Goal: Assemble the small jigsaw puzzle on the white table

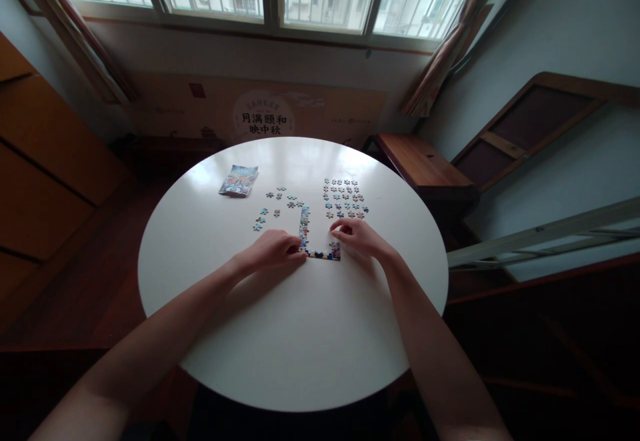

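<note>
A partly joined jigsaw puzzle [320, 254] lies on the white round table [300, 334]. Its joined pieces run up the left side, along the bottom and a short way up the right. My left hand [274, 249] is curled at the bottom left corner, its thumb and fingertips gripping the puzzle's edge. Just above the short right side hovers my right hand [356, 235], fingers bent and pinched together. Whether a small piece is between those fingertips is too small to tell. Beyond it, loose jigsaw pieces [343, 197] lie in rows.
More loose pieces [264, 211] are scattered left of the puzzle. A printed leaflet [239, 181] lies at the table's back left. Behind the table stand a printed cardboard panel [320, 111] and a wooden bench [425, 161], below barred windows.
</note>
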### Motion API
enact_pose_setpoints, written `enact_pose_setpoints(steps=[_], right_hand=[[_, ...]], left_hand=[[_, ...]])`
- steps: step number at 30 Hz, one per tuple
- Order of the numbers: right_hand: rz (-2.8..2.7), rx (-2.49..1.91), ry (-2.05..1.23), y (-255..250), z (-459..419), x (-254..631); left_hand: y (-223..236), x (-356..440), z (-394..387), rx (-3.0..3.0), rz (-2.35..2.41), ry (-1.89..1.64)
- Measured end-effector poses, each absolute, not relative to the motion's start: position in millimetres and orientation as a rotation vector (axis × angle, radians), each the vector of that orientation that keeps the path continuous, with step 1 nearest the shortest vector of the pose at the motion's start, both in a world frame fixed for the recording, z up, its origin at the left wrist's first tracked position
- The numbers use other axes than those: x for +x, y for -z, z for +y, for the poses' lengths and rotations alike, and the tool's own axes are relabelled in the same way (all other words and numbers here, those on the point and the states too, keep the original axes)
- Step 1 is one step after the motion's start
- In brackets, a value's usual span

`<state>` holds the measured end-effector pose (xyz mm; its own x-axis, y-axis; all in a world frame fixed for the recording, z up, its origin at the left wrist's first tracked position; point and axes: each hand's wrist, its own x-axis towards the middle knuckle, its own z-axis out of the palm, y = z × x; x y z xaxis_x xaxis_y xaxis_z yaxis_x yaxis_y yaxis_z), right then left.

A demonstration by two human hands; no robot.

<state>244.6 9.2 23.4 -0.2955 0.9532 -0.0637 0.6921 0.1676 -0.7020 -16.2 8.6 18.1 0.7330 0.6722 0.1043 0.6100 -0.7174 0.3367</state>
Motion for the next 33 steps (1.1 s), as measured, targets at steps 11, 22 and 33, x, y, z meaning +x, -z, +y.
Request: enact_pose_setpoints(steps=[11,22,33], right_hand=[[-2.062,-1.581,-0.907,-25.8,8.1,243.7],[-2.054,-1.560,-0.910,-23.6,8.9,244.6],[-2.063,-1.566,-0.900,-24.6,8.4,244.4]], left_hand=[[-15.3,-17.0,9.7,2.665,1.001,-0.333],[-13.9,-17.1,10.5,2.654,1.000,-0.348],[-13.4,-17.0,11.1,2.673,1.000,-0.338]])
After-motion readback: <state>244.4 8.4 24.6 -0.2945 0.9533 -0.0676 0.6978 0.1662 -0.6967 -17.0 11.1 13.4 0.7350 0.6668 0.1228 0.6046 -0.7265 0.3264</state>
